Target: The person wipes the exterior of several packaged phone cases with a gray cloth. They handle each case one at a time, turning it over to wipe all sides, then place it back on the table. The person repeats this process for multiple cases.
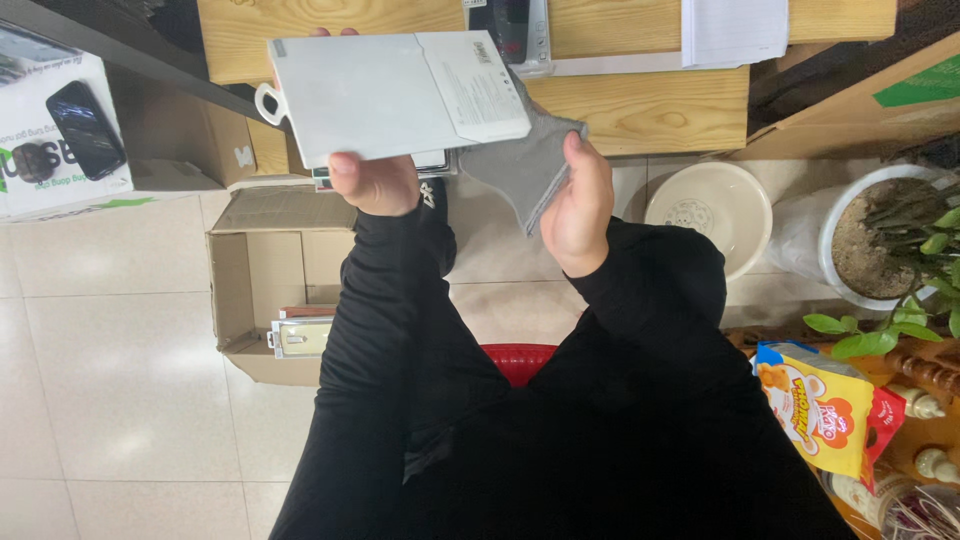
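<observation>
Flat white rectangular retail box [395, 95], long axis left-right, hang tab pointing left. Left hand [375, 182] grips its bottom edge; right hand [578, 205] pinches grey cloth [525, 165] against it.

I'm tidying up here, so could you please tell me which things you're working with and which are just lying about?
In hand:
left hand holds white flat box
right hand holds grey cloth

Lying about:
open cardboard box
cream bowl
potted plant
snack bag

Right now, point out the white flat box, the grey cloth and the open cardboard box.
White flat box [385, 95], head view, middle of its face.
Grey cloth [520, 170], head view, hanging part.
Open cardboard box [275, 275], head view, inner floor.
</observation>
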